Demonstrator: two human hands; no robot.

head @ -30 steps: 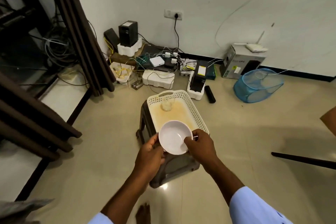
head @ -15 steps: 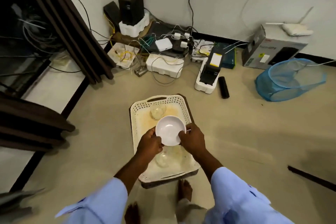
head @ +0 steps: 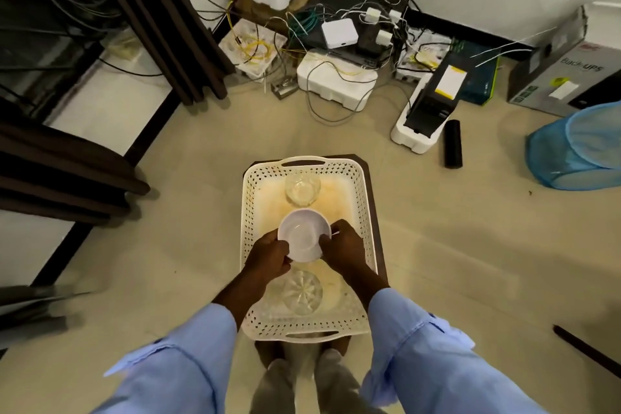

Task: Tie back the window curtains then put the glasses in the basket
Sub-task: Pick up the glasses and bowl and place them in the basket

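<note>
A cut-glass bowl (head: 302,292) is seen lying in the near end of the white basket (head: 248,235), at 6 o'clock. Just beyond it, a white bowl (head: 304,235) is held over the basket's middle: its left rim is pinched in the grip of the left hand (head: 268,257), its right rim in that of the right hand (head: 344,250). At 12 o'clock, a clear glass (head: 302,188) is seen by the basket's far handle. The dark curtains (head: 174,27) are seen at 10 o'clock.

A white perforated basket (head: 247,212) sits on a dark stool (head: 375,198) standing on the beige floor (head: 453,228). On the floor near the wall lie foam blocks (head: 331,87), tangled cables (head: 322,111), a black cylinder (head: 453,143), a cardboard box (head: 551,77) and a blue mesh hamper (head: 571,151).
</note>
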